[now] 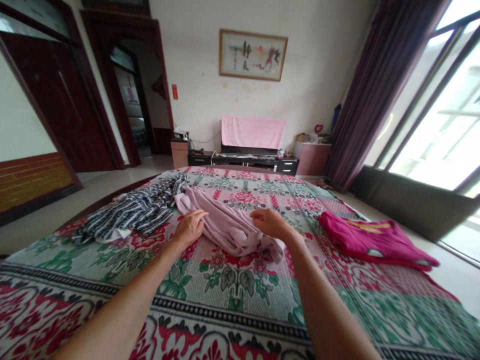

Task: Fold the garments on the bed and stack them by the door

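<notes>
A crumpled pale lilac garment lies across the middle of the bed. My left hand rests on its left edge with the fingers curled onto the cloth. On the garment's right side, my right hand pinches a fold of the fabric between bent fingers. Both forearms reach out over the flowered bedspread.
A black-and-white striped garment lies heaped at the left of the bed. A folded magenta garment sits at the right. Beyond the bed stand a low TV unit draped with a pink cloth, a doorway at left, and a curtained window at right.
</notes>
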Demonstrator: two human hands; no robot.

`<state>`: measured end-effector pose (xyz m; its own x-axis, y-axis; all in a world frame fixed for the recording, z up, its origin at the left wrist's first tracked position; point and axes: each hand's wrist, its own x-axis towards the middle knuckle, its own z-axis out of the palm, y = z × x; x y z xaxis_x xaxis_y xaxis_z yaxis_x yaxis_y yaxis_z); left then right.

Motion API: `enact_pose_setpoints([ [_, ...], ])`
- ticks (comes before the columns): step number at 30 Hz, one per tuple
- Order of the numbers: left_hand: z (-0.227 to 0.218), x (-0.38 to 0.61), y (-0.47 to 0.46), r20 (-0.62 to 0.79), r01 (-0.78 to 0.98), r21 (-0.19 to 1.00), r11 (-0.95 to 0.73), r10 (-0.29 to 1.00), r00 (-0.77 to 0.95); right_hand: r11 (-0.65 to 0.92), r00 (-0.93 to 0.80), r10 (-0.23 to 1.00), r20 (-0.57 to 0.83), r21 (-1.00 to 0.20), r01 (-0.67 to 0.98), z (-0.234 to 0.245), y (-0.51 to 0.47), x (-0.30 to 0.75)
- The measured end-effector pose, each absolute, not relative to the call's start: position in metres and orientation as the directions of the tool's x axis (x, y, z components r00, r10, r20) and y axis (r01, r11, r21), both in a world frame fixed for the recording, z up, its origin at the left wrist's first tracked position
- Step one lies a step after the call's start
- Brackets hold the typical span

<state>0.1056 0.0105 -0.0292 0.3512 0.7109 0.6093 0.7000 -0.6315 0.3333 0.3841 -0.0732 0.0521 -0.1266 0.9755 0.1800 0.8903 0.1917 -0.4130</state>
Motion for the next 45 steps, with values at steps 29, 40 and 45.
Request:
enact_pose_setpoints([
  [29,0.005,0.109,-0.012,0.490,0.671,0.399,-0.624,0.764,0.419,0.161,-0.280,0.941,-0.188,-0.480,0.862,0.060,-0.085,0.381],
  [40,-0.055,0.069,0.033,0.586,0.775,0.264,-0.574,0.734,0.344,0.039,-0.061,0.998,-0.035,-0.458,0.888,0.062,-0.082,0.400],
  [45,-0.038,0.070,0.033,0.554,0.634,0.598,-0.490,0.825,0.114,0.036,-0.081,0.995,-0.063,-0.527,0.849,0.056,-0.080,0.413],
])
